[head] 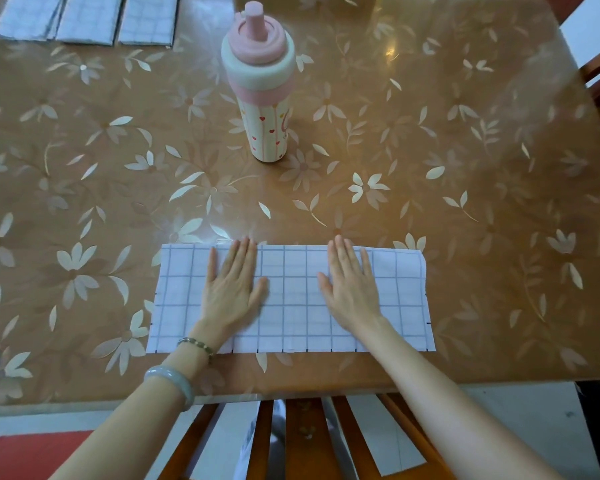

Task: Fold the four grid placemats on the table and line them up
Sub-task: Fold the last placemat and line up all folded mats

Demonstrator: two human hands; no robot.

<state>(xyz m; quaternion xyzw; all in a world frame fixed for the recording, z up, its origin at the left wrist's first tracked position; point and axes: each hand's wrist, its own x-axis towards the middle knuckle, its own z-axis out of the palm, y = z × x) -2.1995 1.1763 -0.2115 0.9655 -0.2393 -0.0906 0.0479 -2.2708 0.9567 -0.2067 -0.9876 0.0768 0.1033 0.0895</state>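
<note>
Seen from the head camera, the pink-capped bottle (258, 88) stands upright near the middle of the table (482, 174), and everything else is easiest to place from it.

On the near side of the bottle, close to the table's front edge, lies the fourth placemat (291, 299). It is a long strip running left to right and looks folded once, though the layers cannot be counted from above. The left hand (232, 285) lies flat on it, nearer than the bottle and slightly to its left, with the fingers straight and close together and the thumb out. The right hand (352, 285) lies flat the same way, nearer than the bottle and to its right. Neither hand grips anything. Both palms press down, most likely to flatten the crease and stop the cloth sliding on the glossy table cover.

Far beyond the bottle and to its left, at the table's back corner, three folded placemats (87, 19) sit side by side in a row. I judge those three finished. This one probably needs folding down to their size, then a place at the right end of that row.
</note>
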